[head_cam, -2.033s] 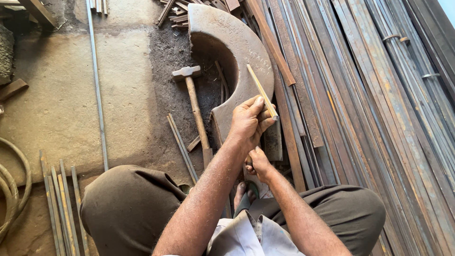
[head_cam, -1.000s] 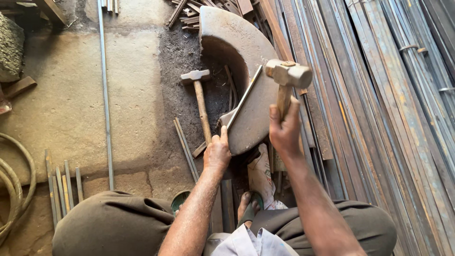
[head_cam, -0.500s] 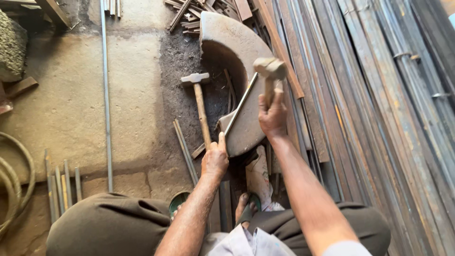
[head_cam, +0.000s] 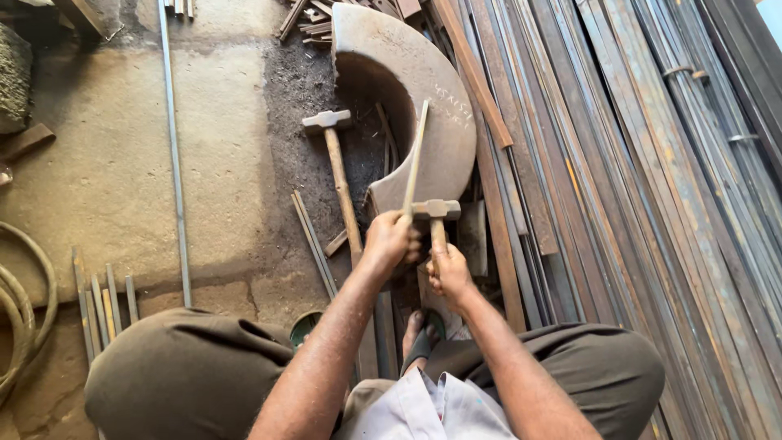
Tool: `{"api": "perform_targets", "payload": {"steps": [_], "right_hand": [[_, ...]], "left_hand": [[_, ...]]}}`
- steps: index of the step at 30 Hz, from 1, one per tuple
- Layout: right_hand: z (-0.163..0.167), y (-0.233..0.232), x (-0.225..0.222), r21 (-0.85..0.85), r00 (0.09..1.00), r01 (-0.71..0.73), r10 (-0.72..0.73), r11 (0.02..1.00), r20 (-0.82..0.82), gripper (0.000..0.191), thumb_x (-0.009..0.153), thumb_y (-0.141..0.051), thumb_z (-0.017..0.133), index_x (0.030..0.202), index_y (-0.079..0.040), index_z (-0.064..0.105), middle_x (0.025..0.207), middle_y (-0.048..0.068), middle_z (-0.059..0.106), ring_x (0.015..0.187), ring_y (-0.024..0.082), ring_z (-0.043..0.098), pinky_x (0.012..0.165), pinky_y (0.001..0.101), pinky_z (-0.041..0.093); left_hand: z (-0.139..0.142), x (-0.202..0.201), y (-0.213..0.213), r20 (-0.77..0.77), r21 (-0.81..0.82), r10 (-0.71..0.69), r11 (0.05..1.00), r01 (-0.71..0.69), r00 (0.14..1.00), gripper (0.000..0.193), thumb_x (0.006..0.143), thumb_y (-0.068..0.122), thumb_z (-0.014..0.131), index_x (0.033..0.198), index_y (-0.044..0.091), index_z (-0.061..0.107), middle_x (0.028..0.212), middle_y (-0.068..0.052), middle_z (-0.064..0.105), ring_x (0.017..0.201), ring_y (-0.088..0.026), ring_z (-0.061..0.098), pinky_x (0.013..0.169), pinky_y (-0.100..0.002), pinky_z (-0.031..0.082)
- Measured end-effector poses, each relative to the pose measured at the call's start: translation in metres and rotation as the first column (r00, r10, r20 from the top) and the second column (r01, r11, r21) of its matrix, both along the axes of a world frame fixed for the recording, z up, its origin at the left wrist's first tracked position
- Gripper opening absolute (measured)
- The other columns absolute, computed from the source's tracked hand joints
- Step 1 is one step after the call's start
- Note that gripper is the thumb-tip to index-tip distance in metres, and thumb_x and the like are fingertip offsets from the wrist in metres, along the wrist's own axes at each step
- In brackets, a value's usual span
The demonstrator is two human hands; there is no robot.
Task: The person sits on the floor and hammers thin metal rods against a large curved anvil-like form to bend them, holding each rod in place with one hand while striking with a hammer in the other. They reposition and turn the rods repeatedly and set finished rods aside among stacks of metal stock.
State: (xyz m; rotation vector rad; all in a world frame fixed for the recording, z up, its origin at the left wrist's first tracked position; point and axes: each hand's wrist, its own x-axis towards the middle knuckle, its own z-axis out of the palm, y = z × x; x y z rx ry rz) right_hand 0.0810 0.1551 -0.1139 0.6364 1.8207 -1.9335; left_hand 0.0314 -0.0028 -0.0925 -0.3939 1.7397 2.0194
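View: we look from our head, straight down.
Nearness: close above our knees.
Centre: the curved steel block (head_cam: pixel 407 90), floor left, bars right.

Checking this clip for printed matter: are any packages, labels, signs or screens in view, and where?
No packages, labels, signs or screens.
Only marking: faint pale handwritten scrawl on the curved grey metal block, on its right side, above the hammer in the right hand. The left hand holds a thin metal strip.
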Motion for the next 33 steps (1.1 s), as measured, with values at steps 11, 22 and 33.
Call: {"api": "perform_targets", "payload": {"steps": [11, 22, 33], "right_hand": [[0.007, -0.009, 0.006, -0.043, 0.995, -0.03, 0.034, 0.999, 0.094, 0.03, 0.106, -0.048, 0.042, 0.104, -0.017, 0.043, 0.075, 0.001, 0.054, 0.047, 0.008, 0.044, 0.038, 0.0248, 0.031], [-0.002, -0.001, 0.006, -0.007, 0.994, -0.057, 0.057, 0.998, 0.092, 0.035, 0.104, -0.052, 0.045, 0.104, -0.017, 0.043, 0.075, -0.001, 0.053, 0.047, 0.007, 0.043, 0.04, 0.024, 0.032], [0.001, -0.002, 0.005, -0.016, 0.996, -0.043, 0.044, 0.999, 0.084, 0.032, 0.104, -0.049, 0.045, 0.101, -0.016, 0.043, 0.073, -0.001, 0.053, 0.047, 0.007, 0.042, 0.04, 0.0244, 0.031]], "left_hand": [[0.088, -0.015, 0.025, -0.037, 0.853, 0.081, 0.522, -0.011, 0.996, 0.037, 0.107, 0.011, 0.05, 0.139, -0.006, 0.052, 0.11, -0.018, 0.074, 0.08, -0.015, 0.075, 0.065, -0.027, 0.065], [0.095, -0.02, 0.029, -0.003, 0.841, 0.138, 0.536, -0.072, 0.99, 0.031, 0.106, 0.007, 0.053, 0.129, -0.013, 0.056, 0.103, -0.022, 0.074, 0.077, -0.017, 0.075, 0.065, -0.028, 0.066], [0.098, -0.02, 0.028, 0.006, 0.875, 0.126, 0.48, -0.067, 0.992, 0.034, 0.107, 0.005, 0.049, 0.133, -0.016, 0.052, 0.107, -0.024, 0.073, 0.081, -0.021, 0.077, 0.068, -0.028, 0.066]]}}
